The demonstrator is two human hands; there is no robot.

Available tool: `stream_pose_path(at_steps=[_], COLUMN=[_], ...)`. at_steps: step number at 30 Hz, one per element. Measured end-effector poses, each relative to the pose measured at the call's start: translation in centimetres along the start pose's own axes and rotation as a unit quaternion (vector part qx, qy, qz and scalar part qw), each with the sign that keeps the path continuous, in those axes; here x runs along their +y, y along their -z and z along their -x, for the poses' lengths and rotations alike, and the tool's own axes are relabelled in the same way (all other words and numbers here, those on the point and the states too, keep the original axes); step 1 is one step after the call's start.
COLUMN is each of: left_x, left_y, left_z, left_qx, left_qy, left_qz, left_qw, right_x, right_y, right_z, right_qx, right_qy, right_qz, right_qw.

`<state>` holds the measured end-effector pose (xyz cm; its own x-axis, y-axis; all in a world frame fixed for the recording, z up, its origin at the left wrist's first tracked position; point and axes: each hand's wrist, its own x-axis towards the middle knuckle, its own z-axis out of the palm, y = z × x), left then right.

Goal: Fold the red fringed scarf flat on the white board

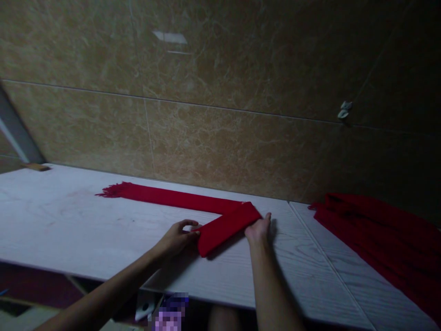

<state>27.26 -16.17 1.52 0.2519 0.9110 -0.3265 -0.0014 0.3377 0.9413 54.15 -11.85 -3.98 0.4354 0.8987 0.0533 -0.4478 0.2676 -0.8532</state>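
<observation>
- A pixelated patch (168,312) covered part of the bottom edge, and the white object (146,305) beneath the board's near edge was too dim and cut off to identify.
- The right side of the frame fell into deep shadow, and the second red cloth (372,239) ran off the right edge, so its full shape could not be made out.
- The left hand (175,239) curled around the near end of the doubled-over section of the red fringed scarf (179,200), pinching that end between thumb and fingers.
- The right hand (258,230) pressed against the scarf's folded corner at center right; its fingers met the cloth, but whether they gripped it could not be told.
- The scarf lay flat between and just above both hands, its single layer stretching toward the fringe at center left.
- The white wood-grain board (86,220) bore the scarf, with a seam (327,262) running between the hands' area and the second red cloth.
- Marble-look wall tiles (223,101) rose behind the board, a small metal clip (345,110) sat at upper right, and a wooden strip (34,167) lay at far left.
- Nothing stood between the hands and the scarf.
</observation>
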Motion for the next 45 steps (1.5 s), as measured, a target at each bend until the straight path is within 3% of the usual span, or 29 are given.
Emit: stream_pose_path(at_steps=[8,11,14,16,18,21,23,26,30,36,41,45], left_x=[0.0,0.3,2.1,3.9,5.4,5.3,3.7,0.7,-1.0,-0.6,-0.1,0.4], left_y=[0.4,0.8,0.4,-0.8,-2.9,-6.9,-9.0,-10.2,-9.6,-9.5,-9.7,-9.9], left_z=[-0.8,-0.8,-0.3,0.1,0.2,-0.8,-2.1,-4.0,-4.9,-4.4,-4.3,-4.0], left_qx=[-0.081,-0.091,-0.068,-0.01,0.052,0.034,0.011,-0.031,-0.038,-0.039,-0.04,-0.042], left_qy=[-0.073,-0.106,-0.13,-0.168,-0.219,-0.325,-0.334,-0.286,-0.279,-0.279,-0.253,-0.258], left_qz=[-0.199,-0.326,-0.489,-0.57,-0.595,-0.584,-0.605,-0.633,-0.634,-0.627,-0.66,-0.669], left_qw=[0.974,0.935,0.86,0.804,0.772,0.743,0.723,0.719,0.72,0.726,0.706,0.696], right_x=[-0.5,-0.6,-0.6,-0.4,-0.2,-0.2,-0.4,-0.8,-1.1,-1.1,-1.5,-2.1], right_y=[-0.5,-0.6,-0.5,-0.4,-0.3,-0.4,-0.6,-0.9,-1.0,-1.3,-2.3,-0.7], right_z=[0.3,0.3,0.1,0.0,-0.1,0.0,0.2,0.5,0.7,0.8,1.3,3.3], right_qx=[0.078,0.092,0.101,0.101,0.099,0.096,0.095,0.096,0.094,0.088,0.078,0.061], right_qy=[-0.066,-0.075,-0.078,-0.079,-0.08,-0.08,-0.082,-0.089,-0.104,-0.111,-0.083,-0.056], right_qz=[-0.099,-0.126,-0.151,-0.165,-0.177,-0.186,-0.186,-0.181,-0.171,-0.15,-0.119,-0.041], right_qw=[0.99,0.985,0.98,0.978,0.976,0.974,0.975,0.975,0.975,0.978,0.986,0.996])
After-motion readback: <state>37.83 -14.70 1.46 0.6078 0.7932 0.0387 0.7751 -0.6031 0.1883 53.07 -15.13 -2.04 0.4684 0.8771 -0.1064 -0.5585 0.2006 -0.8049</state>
